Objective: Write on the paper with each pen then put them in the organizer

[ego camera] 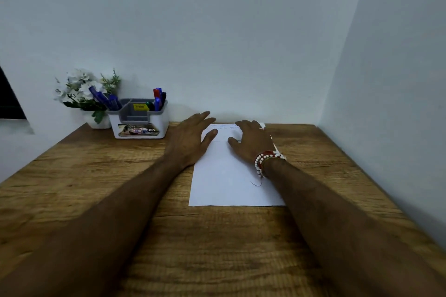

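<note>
A white sheet of paper (226, 181) lies on the wooden desk, with faint writing near its far edge. My left hand (190, 138) rests flat, palm down, on the paper's left edge, fingers spread, holding nothing. My right hand (251, 141) lies flat on the upper part of the paper, also empty, with a red and white bead bracelet at the wrist. The white and grey organizer (138, 118) stands at the back left. Blue pens (106, 99) lean in its left compartment. Red, blue, black and green pens (158, 101) stand in its right one.
A small white pot of artificial white flowers (84, 94) stands behind the organizer on its left. The wooden desk (101, 176) meets a white wall at the back and another on the right. A dark window edge (9, 101) shows at far left.
</note>
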